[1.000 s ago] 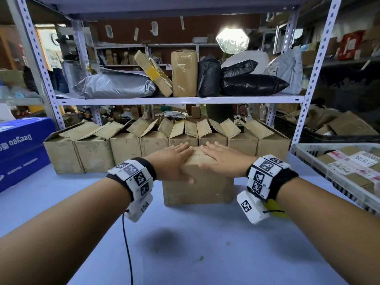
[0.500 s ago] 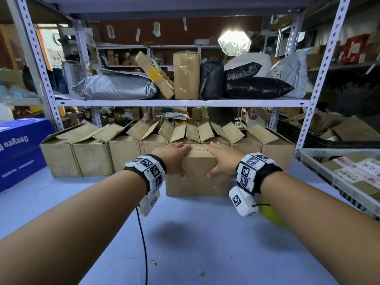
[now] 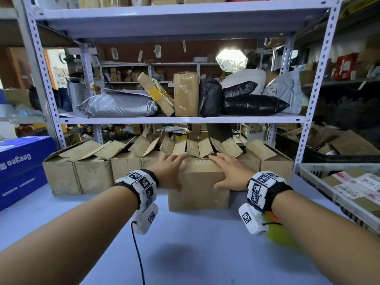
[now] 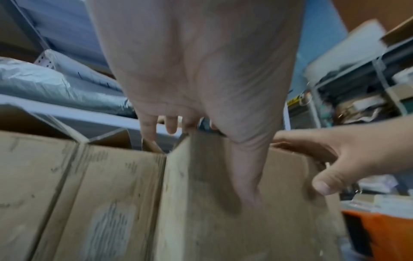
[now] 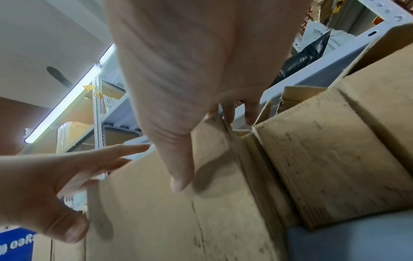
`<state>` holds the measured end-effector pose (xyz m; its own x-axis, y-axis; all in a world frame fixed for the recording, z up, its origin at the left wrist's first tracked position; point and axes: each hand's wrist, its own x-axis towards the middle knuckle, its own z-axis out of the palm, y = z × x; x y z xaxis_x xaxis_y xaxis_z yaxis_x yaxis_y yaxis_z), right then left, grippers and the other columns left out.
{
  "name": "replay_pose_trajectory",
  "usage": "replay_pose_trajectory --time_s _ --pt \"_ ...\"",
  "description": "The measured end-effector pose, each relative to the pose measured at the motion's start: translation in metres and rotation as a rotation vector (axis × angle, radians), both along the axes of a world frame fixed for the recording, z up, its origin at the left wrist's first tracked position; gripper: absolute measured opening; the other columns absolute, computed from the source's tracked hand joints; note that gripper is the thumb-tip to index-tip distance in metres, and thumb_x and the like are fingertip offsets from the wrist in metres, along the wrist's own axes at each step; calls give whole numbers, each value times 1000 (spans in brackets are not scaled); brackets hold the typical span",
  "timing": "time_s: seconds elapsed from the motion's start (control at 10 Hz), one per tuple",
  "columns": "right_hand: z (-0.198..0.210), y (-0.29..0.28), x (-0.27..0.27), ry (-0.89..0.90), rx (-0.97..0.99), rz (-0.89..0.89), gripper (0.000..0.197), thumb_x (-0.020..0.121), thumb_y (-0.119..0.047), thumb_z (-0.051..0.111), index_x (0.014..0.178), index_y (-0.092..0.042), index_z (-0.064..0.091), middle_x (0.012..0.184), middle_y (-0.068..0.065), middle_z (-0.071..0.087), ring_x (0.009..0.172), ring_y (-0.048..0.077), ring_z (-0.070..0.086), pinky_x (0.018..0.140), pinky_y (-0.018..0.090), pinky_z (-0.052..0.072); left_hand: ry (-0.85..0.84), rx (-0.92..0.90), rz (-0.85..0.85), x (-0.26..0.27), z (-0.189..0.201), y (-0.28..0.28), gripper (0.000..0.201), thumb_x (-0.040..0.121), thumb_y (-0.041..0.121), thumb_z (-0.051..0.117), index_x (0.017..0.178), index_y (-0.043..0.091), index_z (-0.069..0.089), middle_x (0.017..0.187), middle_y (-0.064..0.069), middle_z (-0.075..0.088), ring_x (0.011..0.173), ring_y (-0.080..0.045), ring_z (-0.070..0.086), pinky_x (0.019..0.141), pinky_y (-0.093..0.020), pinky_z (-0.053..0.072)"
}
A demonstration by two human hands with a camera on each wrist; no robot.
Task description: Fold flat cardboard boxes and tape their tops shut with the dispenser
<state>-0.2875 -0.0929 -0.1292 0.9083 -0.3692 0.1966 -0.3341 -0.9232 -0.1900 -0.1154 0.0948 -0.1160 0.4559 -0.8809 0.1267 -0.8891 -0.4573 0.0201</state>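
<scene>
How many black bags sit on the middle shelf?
3 black bags: an upright bag beside the tall brown parcel, a long bag lying to its right, a smaller bag on top of that. More may hide behind.

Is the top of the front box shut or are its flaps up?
Shut: the front box shows a flat top with no flaps standing, unlike the open-flapped row behind. Whether it is taped cannot be told.
</scene>
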Motion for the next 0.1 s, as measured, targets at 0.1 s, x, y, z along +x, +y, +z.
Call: replay_pose_trajectory --time_s 0.1 --pt "9 -9 -37 -196 31 6 88 81 -45 75 154 -35 26 157 -6 25 145 17 27 117 35 28 42 -153 -7 1 5 42 101 81 53 76 159 29 16 158 0 36 146 -26 28 119 -45 31"
